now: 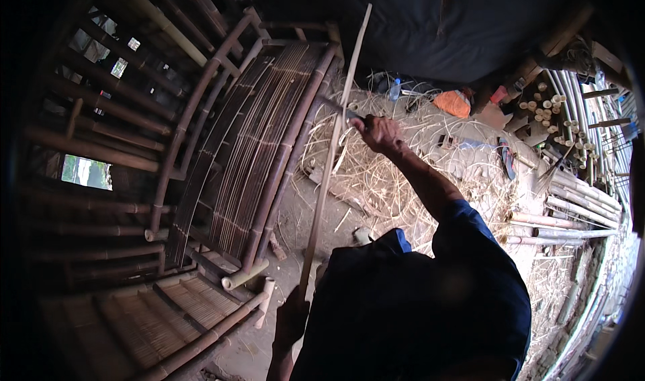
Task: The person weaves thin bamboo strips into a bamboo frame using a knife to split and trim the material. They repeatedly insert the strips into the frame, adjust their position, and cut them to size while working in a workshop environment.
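- The dirt floor point(289, 223) lay under a thick scatter of pale shavings point(410, 183) to the right, with a dark sheet point(470, 31) hung across the far side.
- The bamboo strip point(323, 186), long and narrow, slanted through mid-picture between the slatted bamboo bench point(259, 139) and the shavings, its far end standing out against the sheet.
- The left hand point(291, 317) was closed about the strip's near end; deep shadow hid how its separate fingers lay.
- The right hand point(381, 134) had its fingers curled together around the handle of a knife point(351, 114), whose blade crossed the strip in its farther half.
- The strip looked light and fairly stiff along its length, likely springy at the unsupported far end, with a smooth skin that could slip and edges that might splinter.
- The near end seemed the sound place to hold it, well apart from the blade; its cut edges called for a grip on the flat faces.
- The bench's thick side rail bounded the left closely, and the dark shirt point(416, 300) stood just beside the left hand; more open room lay rightward over the shavings, short of the stacked poles point(571, 220).
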{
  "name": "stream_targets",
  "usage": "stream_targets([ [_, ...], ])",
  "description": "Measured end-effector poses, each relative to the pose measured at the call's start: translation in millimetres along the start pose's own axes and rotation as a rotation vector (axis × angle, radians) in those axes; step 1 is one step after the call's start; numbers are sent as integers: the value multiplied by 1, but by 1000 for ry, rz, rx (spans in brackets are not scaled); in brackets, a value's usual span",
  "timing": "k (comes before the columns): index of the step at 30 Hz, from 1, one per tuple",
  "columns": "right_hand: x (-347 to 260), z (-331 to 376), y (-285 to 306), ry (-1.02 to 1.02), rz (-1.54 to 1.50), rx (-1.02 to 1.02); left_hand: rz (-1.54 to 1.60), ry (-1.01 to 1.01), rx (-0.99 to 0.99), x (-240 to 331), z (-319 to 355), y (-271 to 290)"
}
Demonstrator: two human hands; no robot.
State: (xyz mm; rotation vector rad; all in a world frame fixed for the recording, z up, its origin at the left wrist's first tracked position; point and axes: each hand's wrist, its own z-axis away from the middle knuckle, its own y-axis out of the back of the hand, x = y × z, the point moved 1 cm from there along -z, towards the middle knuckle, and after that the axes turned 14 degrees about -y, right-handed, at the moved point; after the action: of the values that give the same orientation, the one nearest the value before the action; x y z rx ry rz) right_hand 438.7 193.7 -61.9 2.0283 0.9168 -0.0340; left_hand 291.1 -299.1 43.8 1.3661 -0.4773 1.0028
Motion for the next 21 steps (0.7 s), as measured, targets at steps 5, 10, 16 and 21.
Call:
stream_targets([
  [5, -97, 76, 51, 112, -33, -846, 45, -108, 28, -1, -57, -6],
  [10, -25, 78, -2, 44, 75, -195, 74, -148, -10, 13, -124, -14],
  [16, -10, 69, -41, -28, 203, -2, 35, -88, 1, 10, -45, -3],
  [21, -41, 54, 1, 160, 210, -186, 27, -58, -6, 5, -23, -7],
])
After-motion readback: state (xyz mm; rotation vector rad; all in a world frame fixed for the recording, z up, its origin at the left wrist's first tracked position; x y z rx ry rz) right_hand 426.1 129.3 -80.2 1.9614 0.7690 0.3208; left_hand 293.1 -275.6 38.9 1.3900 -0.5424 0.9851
